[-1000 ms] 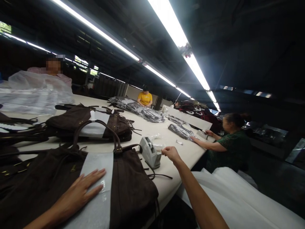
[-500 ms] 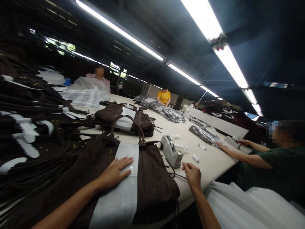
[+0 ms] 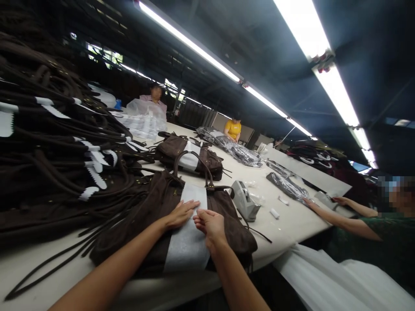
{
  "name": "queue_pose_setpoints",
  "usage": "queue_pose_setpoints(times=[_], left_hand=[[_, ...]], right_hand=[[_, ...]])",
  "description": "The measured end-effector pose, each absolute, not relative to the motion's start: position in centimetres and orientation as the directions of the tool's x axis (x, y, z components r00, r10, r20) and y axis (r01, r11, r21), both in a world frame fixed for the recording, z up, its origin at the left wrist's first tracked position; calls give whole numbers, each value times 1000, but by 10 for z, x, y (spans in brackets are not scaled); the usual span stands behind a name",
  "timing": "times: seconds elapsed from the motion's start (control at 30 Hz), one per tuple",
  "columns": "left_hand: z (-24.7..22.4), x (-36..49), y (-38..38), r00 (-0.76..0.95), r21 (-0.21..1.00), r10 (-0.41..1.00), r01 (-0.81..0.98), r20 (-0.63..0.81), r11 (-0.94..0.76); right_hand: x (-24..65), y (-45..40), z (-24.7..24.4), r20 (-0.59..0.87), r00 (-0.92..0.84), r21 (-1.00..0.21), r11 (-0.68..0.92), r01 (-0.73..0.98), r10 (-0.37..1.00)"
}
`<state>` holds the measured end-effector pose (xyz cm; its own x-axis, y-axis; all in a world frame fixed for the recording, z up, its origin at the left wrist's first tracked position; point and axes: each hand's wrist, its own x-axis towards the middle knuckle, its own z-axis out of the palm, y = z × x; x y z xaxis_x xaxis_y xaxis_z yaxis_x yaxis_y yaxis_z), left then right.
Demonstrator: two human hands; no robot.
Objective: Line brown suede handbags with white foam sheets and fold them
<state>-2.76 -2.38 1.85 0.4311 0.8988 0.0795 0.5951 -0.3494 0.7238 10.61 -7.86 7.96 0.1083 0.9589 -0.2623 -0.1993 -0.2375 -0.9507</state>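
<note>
the brown bag lies at lower centre, its white band partly hidden by the left hand, spread flat, and the right hand, fingertips pinched (on what, i can't make out).

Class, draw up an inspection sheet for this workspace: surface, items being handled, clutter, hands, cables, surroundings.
Surface: broad cream-coloured table.
Items handled: dark brown fabric handbag with a translucent white band across it; grey tape dispenser beside it.
Clutter: heap of dark brown bags with white jagged-edged strips at left; small white cylinder near the dispenser; dark bundles in clear plastic farther back.
Hands: left hand lies flat, touching the band; right hand is over the band, fingertips pinched, contents unclear.
Cables: nothing seen on the table.
Surroundings: green-sleeved co-worker at right; yellow-shirted person beyond; lit tube lamps overhead.
</note>
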Motion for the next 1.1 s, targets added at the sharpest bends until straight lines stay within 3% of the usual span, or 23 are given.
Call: queue_pose_setpoints(times=[0.43, 0.77, 0.97, 1.1], left_hand=[[17, -30, -18, 433, 811, 894, 479, 113, -335], [19, -30, -18, 430, 802, 900, 510, 75, -310], [17, -26, -19, 418, 783, 905, 534, 82, -318], [15, -24, -20, 374, 769, 923, 562, 94, -306]], right_hand=[[94, -60, 54, -394, 142, -916, -400, 16, 908], [107, -54, 60, -472, 13, -829, -448, 335, 882], [125, -78, 65, -484, -140, -759, -335, 558, 864], [134, -109, 76, -318, -264, -788, -98, 608, 911]])
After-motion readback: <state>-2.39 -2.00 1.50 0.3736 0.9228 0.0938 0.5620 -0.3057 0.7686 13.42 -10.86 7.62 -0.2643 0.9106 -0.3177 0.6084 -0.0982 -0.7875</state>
